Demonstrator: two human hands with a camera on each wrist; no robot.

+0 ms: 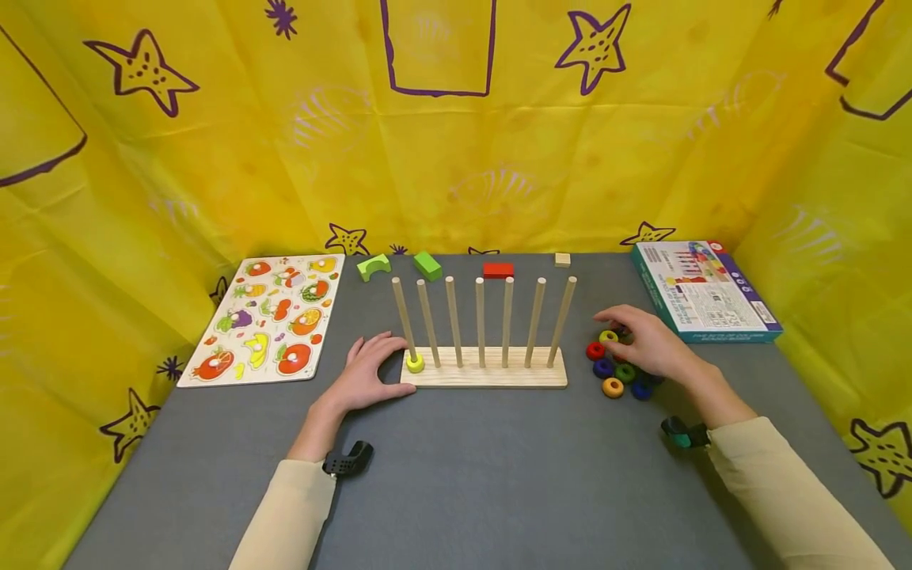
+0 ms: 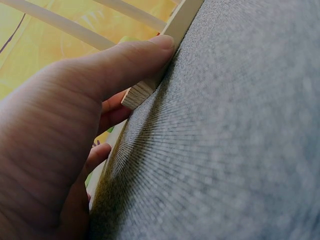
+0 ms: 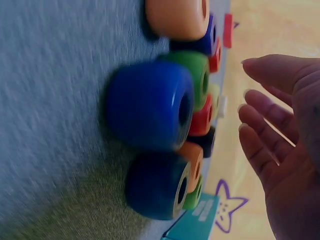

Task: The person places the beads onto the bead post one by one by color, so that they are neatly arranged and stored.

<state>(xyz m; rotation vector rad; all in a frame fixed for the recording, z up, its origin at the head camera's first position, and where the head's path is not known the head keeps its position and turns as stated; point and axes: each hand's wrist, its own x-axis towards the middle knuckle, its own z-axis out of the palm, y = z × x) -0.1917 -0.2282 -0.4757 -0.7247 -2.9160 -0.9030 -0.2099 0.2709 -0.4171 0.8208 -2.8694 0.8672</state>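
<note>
The left hand (image 1: 372, 370) is pinching the peg board (image 1: 492, 378), probably stopping it sliding; the right hand (image 1: 651, 342) is hovering, loose and holding nothing, over the beads (image 3: 145, 105) beside it; one yellow bead (image 1: 416, 367) is sitting around the leftmost peg (image 1: 404, 317).
</note>
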